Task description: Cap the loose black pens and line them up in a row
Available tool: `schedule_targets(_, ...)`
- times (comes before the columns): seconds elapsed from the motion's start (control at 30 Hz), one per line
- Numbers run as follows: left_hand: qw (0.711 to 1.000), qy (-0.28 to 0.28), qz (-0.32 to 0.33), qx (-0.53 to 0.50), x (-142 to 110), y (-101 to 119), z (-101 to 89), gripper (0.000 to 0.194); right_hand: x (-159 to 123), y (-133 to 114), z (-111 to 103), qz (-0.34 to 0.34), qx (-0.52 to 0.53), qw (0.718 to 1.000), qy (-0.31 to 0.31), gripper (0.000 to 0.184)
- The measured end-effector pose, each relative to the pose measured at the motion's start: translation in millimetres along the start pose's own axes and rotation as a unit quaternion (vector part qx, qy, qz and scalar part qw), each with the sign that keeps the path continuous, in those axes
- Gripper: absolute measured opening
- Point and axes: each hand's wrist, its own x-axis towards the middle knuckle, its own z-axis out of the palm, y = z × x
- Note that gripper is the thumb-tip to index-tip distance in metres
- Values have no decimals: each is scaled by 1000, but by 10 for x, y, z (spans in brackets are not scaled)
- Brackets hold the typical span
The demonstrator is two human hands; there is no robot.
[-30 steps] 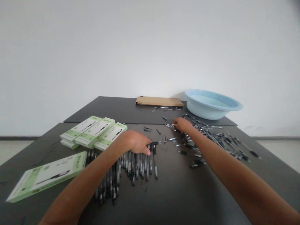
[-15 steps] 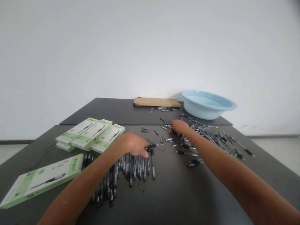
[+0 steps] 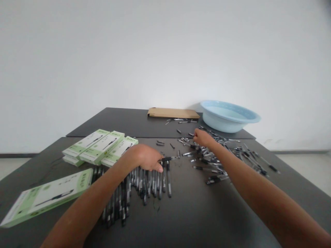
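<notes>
My left hand (image 3: 149,158) is closed round a pen (image 3: 167,159), whose black grip and clear front end stick out to the right past the fingers. Just below it lies a row of pens (image 3: 144,182), side by side and pointing toward me. My right hand (image 3: 203,137) is over the far left part of a loose heap of pens and pen parts (image 3: 217,162). Its fingers are curled together, and whatever they pinch is hidden or too small to name. A few small dark caps (image 3: 172,146) lie between the two hands.
Several green and white pen boxes (image 3: 102,146) overlap at the left, with another box (image 3: 49,196) nearer me. A light blue basin (image 3: 229,117) stands at the back right. Beside it are a flat piece of cardboard (image 3: 173,112) and thin loose parts (image 3: 183,120).
My right hand has shifted a little right and up over the heap, with its fingers curled. My left hand stays almost in place, still holding the pen.
</notes>
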Motion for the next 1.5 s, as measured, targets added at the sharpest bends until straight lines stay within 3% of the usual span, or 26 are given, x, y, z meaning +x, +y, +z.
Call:
schedule_targets(0.17, 1000, -11, -2, -24, -5, -7, -23, 35, -208, 69, -186, 7, 119, 990, 81, 26)
schedule_targets(0.37, 999, -26, 7, -47, 31, 1, -33, 30, -693, -206, -134, -40, 293, 952, 77, 19)
schedule_targets(0.4, 998, -28, 4, -51, 45, -2, -28, 30, -778, -284, -112, -51, 334, 938, 76, 16)
schedule_targets(0.47, 998, -34, 5, -58, 74, -8, -14, 29, -937, -441, -81, -88, 523, 846, 54, 14)
schedule_targets(0.53, 997, -40, 8, -66, 98, -10, -2, 28, -1071, -575, -70, -106, 613, 783, 19, 19)
schedule_targets(0.6, 996, -42, 6, -72, 116, -11, 6, 26, -1177, -676, -70, -121, 653, 748, -14, 23)
schedule_targets(0.67, 997, -40, 7, -70, 134, -13, 14, 23, -1258, -744, -67, -136, 666, 732, -35, 24)
schedule_targets(0.77, 997, -43, 18, -58, 173, -27, 29, 22, -1345, -804, -49, -156, 661, 733, -39, 22)
schedule_targets(0.97, 996, -47, 32, -69, 225, -49, 52, 22, -1442, -855, -7, -183, 612, 768, -44, 17)
schedule_targets(1.17, 997, -49, 22, -54, 198, -22, 37, 25, -1456, -893, -7, -170, 628, 760, -13, 16)
schedule_targets(1.5, 998, -48, 2, -42, 190, 23, 37, 32, -1485, -912, 34, -169, 610, 774, 5, 13)
